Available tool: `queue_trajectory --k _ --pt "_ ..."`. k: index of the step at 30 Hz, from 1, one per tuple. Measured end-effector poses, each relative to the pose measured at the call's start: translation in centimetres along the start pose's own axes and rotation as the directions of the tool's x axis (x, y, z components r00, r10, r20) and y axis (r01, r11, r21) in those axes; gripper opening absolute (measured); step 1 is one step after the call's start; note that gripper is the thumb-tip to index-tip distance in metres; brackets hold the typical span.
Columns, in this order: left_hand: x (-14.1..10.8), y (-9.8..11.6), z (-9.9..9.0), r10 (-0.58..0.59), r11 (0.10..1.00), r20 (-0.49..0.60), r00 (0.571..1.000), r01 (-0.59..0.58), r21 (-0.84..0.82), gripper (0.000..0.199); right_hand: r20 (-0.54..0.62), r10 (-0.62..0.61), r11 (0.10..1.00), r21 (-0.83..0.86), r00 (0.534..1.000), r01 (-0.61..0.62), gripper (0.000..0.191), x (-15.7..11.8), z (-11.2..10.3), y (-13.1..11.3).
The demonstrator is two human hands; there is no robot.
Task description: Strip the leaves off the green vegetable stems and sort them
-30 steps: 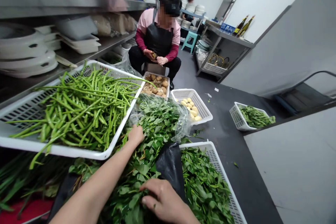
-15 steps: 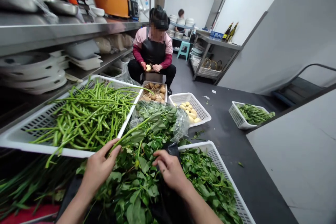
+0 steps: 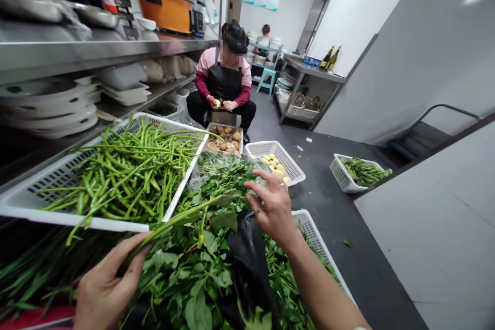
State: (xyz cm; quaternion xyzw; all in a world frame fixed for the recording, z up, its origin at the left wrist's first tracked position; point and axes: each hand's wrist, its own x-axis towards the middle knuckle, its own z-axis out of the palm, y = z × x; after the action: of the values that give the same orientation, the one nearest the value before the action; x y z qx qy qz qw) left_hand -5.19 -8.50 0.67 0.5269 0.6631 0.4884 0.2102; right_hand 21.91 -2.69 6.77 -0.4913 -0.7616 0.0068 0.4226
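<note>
Holding the lower end of a long leafy stem (image 3: pixel 189 212) in the head view, the left hand (image 3: pixel 112 278) has thumb and fingers closed on it, just beside the near right corner of the large white basket (image 3: pixel 116 225). The stem slants up and away over a leafy heap (image 3: pixel 193 278), its leaves ending just beside the right hand (image 3: pixel 270 203). That hand is partly open, fingers apart and curved (whether its tips touch the leaves, I cannot tell).

Bare green stalks (image 3: pixel 135 178) fill the large basket; some hang over its near edge, and 1 pokes out past its far right corner. Black plastic (image 3: pixel 247 255) lies between the heap and a 2nd white basket (image 3: pixel 308 223), whose greens show under the right forearm. Farther off, peeled potatoes (image 3: pixel 276 165) lie toward the left edge of a smaller basket (image 3: pixel 296 167), and a box of brown potatoes (image 3: pixel 234 139) stands by its far left corner. Behind that box sits a co-worker (image 3: pixel 226 80), a pale potato (image 3: pixel 217 104) in hand.
</note>
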Motion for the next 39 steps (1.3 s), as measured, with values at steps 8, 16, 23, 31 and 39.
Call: queue_trajectory --k 8,16,23,31,39 --pt "0.4 -1.1 -1.7 0.309 0.949 0.094 0.947 -0.313 0.030 0.026 0.477 -0.062 0.844 0.494 0.876 -0.209 0.018 1.0 2.9 1.4" --pt "1.4 -0.9 -2.7 0.477 0.865 0.139 0.868 -0.492 0.100 0.033 0.720 -0.131 0.644 0.585 0.682 -0.493 0.028 1.4 2.0 0.7" --pt "1.4 -1.4 -2.0 0.565 0.782 0.313 0.764 -0.616 0.094 0.035 0.450 0.044 0.987 0.120 0.892 -0.110 0.023 0.8 3.8 -0.3" --pt "1.4 -0.7 0.2 0.629 0.755 0.170 0.758 -0.649 0.099 0.031 0.162 0.530 0.621 0.594 0.832 -0.511 0.028 2.7 4.8 2.2" --pt "1.8 -0.1 -0.4 0.528 0.834 0.208 0.823 -0.549 0.056 0.025 0.530 -0.311 0.915 -0.057 0.789 0.399 0.019 0.7 3.8 -1.4"
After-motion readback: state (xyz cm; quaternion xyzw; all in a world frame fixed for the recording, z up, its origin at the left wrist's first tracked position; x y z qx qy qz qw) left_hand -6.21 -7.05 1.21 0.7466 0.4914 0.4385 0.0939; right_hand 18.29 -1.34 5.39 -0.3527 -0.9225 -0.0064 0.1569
